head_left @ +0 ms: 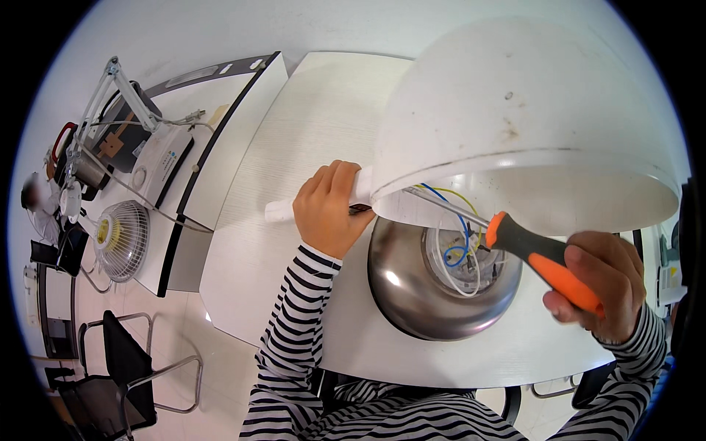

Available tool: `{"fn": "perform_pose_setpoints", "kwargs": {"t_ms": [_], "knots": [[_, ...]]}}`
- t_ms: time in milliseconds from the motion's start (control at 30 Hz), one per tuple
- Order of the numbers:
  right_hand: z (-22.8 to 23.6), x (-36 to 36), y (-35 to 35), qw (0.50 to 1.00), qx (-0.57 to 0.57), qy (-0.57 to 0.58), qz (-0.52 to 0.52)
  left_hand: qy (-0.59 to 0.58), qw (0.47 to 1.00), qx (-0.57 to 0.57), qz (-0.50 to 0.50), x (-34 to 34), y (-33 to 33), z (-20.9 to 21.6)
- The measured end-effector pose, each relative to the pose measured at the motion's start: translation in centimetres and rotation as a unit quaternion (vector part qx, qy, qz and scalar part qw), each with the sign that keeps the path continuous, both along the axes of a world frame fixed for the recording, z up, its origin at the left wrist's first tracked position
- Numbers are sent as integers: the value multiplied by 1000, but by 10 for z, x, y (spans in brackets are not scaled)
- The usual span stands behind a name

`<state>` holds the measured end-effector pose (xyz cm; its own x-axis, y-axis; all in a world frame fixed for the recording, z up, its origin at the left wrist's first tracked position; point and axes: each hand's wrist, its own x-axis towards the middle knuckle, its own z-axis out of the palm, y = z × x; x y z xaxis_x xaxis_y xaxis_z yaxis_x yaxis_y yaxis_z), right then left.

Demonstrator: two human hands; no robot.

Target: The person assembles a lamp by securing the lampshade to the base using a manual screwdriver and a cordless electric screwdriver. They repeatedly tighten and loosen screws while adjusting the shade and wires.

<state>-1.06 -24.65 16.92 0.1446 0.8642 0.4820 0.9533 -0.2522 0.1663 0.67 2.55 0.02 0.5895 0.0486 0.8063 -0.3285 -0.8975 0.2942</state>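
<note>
A large white dome-shaped plastic housing [515, 95] is tilted with its open rim toward me. My left hand [331, 209] is closed around a white handle-like part [279, 211] at the housing's left edge. In my right hand [607, 283] is a screwdriver [548, 253] with an orange and black grip. Its metal shaft reaches inside the housing near the left rim; the tip is hidden. Below the opening, a rounded shiny metal body [412, 301] rests on the table. Blue, yellow and white wires [460, 257] run between its round central part and the housing.
The white table [294, 147] carries the work. A second table [232, 110] at left holds a jointed lamp arm [110, 81] on a white base, and a round wire-caged appliance [123, 241]. A black chair [118, 367] stands lower left. Another person [44, 209] is far left.
</note>
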Motion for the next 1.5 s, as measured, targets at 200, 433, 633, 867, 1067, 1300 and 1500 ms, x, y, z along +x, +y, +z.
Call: {"fn": "perform_pose_setpoints", "kwargs": {"t_ms": [200,433,633,867,1067,1300,1500], "knots": [[2,6,16,716,296,523,-353,4,1000,4,3,0,-2,-3],[-10,10,-10,863,173,415,-231,27,1000,-11,3,-1,0,-5],[-11,15,0,968,-125,-208,-62,-24,999,21,30,-1,-3,3],[-13,36,7,925,46,346,-151,-3,1000,-5,6,2,-2,-1],[-10,33,9,521,142,789,-292,3,1000,16,21,-2,0,3],[-27,20,1,980,-121,43,-151,7,1000,13,15,-2,1,-5],[-33,-4,-14,938,-69,-309,-143,128,992,5,13,-6,21,-22]]}}
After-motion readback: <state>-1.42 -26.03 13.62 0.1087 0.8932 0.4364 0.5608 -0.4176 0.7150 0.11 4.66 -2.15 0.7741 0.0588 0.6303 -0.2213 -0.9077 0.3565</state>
